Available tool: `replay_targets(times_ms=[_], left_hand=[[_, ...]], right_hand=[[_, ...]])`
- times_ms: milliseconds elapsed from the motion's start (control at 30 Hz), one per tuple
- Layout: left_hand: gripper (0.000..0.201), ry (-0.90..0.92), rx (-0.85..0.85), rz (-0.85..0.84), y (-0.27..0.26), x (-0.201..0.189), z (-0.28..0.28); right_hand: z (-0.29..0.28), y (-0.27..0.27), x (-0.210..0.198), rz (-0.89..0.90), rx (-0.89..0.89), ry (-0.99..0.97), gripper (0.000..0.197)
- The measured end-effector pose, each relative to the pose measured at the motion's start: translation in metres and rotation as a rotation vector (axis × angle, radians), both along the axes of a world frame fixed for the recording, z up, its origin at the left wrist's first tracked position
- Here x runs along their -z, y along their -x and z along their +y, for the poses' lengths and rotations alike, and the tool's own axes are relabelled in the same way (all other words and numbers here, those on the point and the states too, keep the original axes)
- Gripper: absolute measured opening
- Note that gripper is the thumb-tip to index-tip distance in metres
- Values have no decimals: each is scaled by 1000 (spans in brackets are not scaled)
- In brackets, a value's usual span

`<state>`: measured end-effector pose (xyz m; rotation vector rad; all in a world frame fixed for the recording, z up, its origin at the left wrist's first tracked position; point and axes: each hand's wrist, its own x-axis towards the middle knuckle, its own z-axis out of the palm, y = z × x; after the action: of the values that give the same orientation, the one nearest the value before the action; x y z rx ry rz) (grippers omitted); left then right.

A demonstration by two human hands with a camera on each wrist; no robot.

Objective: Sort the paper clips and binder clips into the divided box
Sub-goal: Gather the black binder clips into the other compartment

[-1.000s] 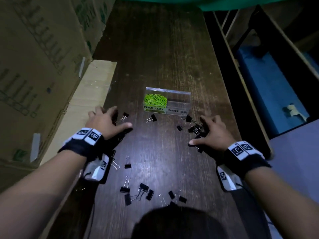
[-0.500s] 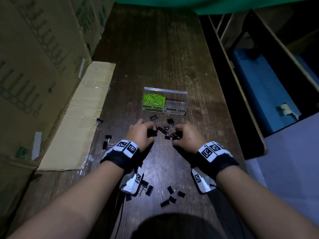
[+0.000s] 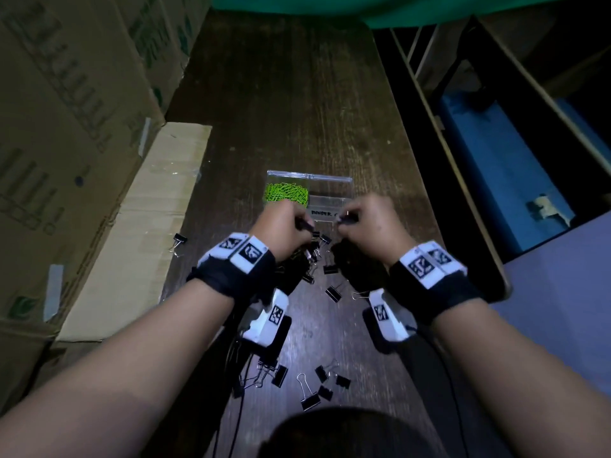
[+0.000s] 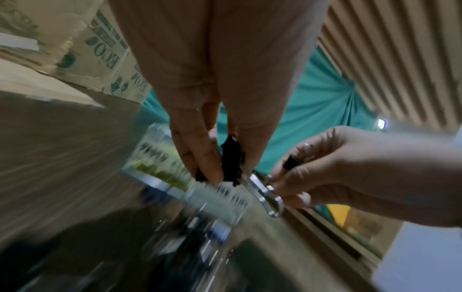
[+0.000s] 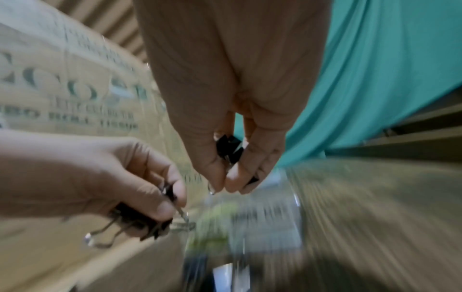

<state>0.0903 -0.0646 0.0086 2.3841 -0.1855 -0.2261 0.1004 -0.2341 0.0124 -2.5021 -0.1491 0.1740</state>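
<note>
A clear divided box (image 3: pixel 330 180) stands mid-table; its left compartment holds green paper clips (image 3: pixel 286 193), its right one is labelled for binder clips. My left hand (image 3: pixel 286 226) grips a bunch of black binder clips (image 4: pixel 231 158) just in front of the box. My right hand (image 3: pixel 367 223) holds its own bunch of binder clips (image 5: pixel 228 148) beside the box's right compartment. Both fists hover close together above the table. Loose binder clips (image 3: pixel 317 256) lie beneath and between them.
More binder clips (image 3: pixel 309 385) lie scattered near the table's front edge, one (image 3: pixel 178 241) at the left by a flat cardboard sheet (image 3: pixel 139 233). Cardboard boxes (image 3: pixel 66 110) wall the left side. The table's right edge (image 3: pixel 439 180) drops to a dark gap.
Both hands swept inward from the sides, gathered binder clips at the middle, then lifted forward to the box's front with clips in their fingers.
</note>
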Motion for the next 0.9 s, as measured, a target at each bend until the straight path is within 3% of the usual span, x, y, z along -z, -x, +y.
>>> replay_targets(times_ms=[133, 267, 433, 567, 600, 733, 900], left_hand=[[8, 55, -105, -112, -37, -31, -13], [6, 40, -191, -146, -71, -33, -31], [5, -107, -129, -80, -88, -7, -49], [16, -138, 30, -35, -85, 1, -44], [18, -135, 54, -53, -81, -1, -39], [9, -200, 87, -180, -54, -7, 1], [23, -428, -73, -62, -14, 12, 88]], right_hand=[[11, -49, -26, -188, 44, 8, 13], [14, -72, -14, -59, -6, 33, 22], [-14, -48, 1, -144, 116, -129, 24], [-26, -5, 11, 51, -44, -35, 19], [-27, 5, 10, 135, -92, 26, 25], [-23, 43, 12, 443, -187, 301, 99], [1, 56, 35, 344, -143, 270, 108]])
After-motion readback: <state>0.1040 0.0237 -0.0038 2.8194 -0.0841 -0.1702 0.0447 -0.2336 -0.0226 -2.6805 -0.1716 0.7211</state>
